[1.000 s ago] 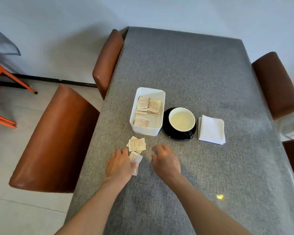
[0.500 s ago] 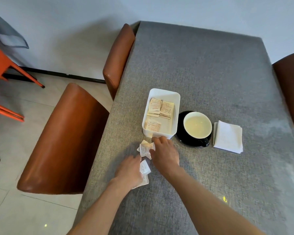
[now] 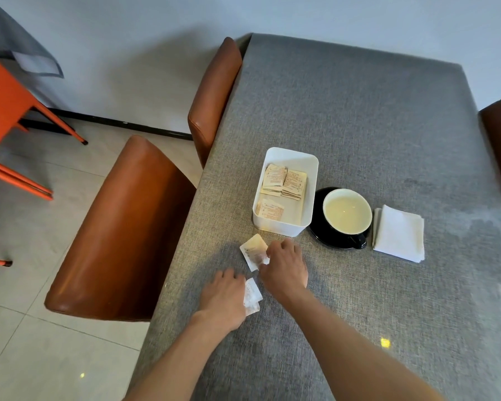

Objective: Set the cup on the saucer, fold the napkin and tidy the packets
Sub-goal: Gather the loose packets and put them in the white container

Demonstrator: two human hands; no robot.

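right hand (image 3: 285, 269) fingers pinch loose packets (image 3: 254, 251) on the worktop (image 3: 359, 125); left hand (image 3: 224, 296) grips another packet (image 3: 251, 295)

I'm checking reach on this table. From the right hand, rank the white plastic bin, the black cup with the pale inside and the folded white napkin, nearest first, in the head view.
From the right hand:
1. White plastic bin, just beyond the hand.
2. Black cup with the pale inside, on its saucer, to the bin's right.
3. Folded white napkin, farthest right.

packets (image 3: 284, 185) printed, text too blurred to read
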